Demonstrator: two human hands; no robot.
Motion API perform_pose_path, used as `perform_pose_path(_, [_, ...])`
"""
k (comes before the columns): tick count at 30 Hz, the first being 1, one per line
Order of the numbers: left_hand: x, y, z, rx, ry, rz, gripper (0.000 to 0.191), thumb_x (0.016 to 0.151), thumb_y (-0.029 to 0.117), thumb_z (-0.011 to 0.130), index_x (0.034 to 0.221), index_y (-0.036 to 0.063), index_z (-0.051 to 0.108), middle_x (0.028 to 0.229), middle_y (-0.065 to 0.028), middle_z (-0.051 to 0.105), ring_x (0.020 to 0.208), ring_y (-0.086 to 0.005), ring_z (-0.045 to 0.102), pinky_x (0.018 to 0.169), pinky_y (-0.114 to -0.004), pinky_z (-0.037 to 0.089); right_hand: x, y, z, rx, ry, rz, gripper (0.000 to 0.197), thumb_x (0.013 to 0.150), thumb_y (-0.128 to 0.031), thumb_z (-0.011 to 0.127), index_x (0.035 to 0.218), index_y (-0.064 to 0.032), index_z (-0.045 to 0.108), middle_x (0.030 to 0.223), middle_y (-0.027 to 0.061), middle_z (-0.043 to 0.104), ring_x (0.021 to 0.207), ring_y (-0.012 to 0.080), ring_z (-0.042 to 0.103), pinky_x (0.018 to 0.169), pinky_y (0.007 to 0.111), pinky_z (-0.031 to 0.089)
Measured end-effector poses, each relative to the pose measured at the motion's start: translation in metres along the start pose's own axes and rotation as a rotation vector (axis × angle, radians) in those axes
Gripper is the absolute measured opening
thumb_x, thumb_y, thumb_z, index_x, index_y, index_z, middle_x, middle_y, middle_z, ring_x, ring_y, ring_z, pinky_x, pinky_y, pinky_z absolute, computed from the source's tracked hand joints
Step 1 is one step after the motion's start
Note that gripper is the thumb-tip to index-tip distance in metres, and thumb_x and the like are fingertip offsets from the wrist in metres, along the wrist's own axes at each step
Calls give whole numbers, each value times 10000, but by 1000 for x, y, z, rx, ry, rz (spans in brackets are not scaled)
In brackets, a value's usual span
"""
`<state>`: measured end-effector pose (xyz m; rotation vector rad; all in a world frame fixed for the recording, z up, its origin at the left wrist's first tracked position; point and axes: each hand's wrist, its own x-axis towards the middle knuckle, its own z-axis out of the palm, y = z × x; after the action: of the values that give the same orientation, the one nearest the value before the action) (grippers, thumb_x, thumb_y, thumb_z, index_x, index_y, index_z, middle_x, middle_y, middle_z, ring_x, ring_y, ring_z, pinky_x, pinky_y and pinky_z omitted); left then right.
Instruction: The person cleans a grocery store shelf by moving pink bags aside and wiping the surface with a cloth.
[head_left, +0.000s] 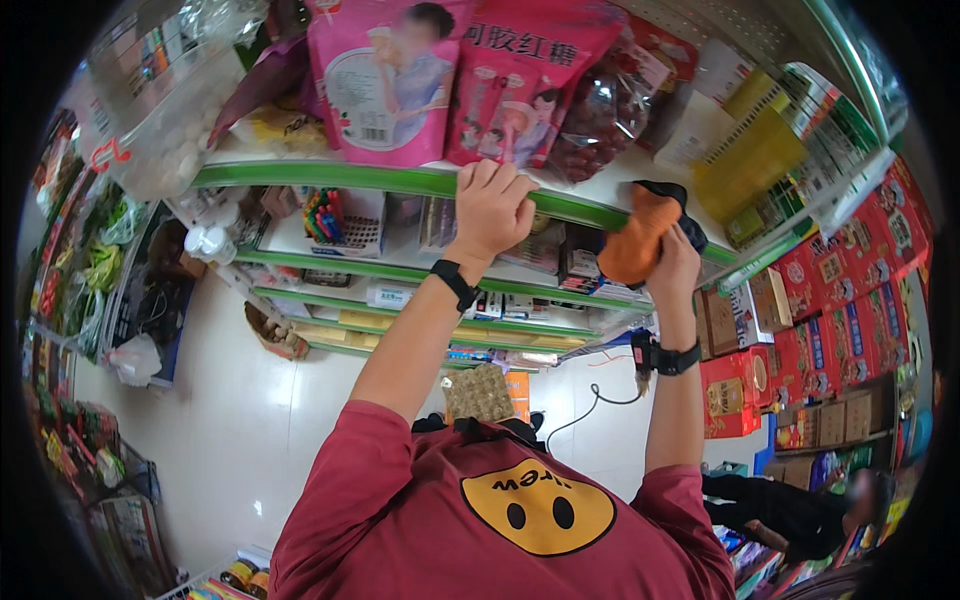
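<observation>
My left hand (495, 206) rests with curled fingers on the green front edge of the white shelf (322, 176), just below two pink pouches. In my right hand (675, 262) is an orange and black cloth item (637, 232), perhaps a glove or a cloth, at the same shelf edge further right. The pink pouch (386, 90) with a label panel stands left of the darker pink pouch (525, 82). A clear bag of dark red dried fruit (607, 112) leans beside them, and a yellow package (750, 157) stands right of the cloth item.
A clear plastic bin (172, 127) of pale round items is at the left. Lower shelves hold a box of colored pens (326, 221). Red cartons (832, 300) are stacked at right. An egg tray (480, 394) and a dark cable (596, 397) are below. Another person (802, 517) is at lower right.
</observation>
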<state>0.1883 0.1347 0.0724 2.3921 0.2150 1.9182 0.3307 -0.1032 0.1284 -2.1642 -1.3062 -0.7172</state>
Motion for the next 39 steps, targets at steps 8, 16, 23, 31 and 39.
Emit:
perform_pose_path(8, [2, 4, 4, -14, 11, -20, 153, 654, 81, 598, 784, 153, 634, 760, 1, 526, 786, -221, 487, 758, -368, 347, 2, 29, 7, 75, 25, 31, 419, 734, -27, 680, 1148, -34, 617, 1120, 175, 623, 1037, 381, 577, 877, 400, 457])
perform_pose_path(16, [-2, -4, 12, 8, 52, 54, 160, 648, 125, 590, 790, 170, 650, 763, 8, 528, 779, -216, 488, 770, -370, 356, -17, 94, 15, 176, 238, 69, 368, 734, -26, 672, 1100, -14, 634, 1103, 165, 627, 1064, 377, 568, 904, 407, 436])
perform_pose_path(23, [-15, -20, 12, 116, 141, 76, 131, 634, 188, 577, 749, 171, 637, 726, 15, 519, 706, -203, 493, 735, -364, 359, -18, 128, -6, 41, 183, 28, 386, 812, -130, 621, 1186, -35, 633, 1131, 128, 647, 1012, 287, 612, 863, 405, 503])
perform_pose_path(31, [-2, -4, 16, 17, 220, 55, 117, 625, 213, 577, 732, 176, 607, 750, 18, 528, 712, -196, 497, 730, -337, 393, -22, 147, 3, 825, 272, 365, 408, 949, -143, 457, 1302, 59, 497, 1270, 193, 575, 1139, 295, 567, 976, 429, 466])
perform_pose_path(39, [-8, -7, 19, 79, 194, 27, 97, 645, 257, 583, 678, 173, 547, 758, 27, 509, 749, -168, 502, 754, -323, 391, 6, 28, 42, 192, 188, -54, 381, 803, -101, 675, 1168, -9, 614, 1146, 179, 630, 1089, 360, 589, 929, 426, 458])
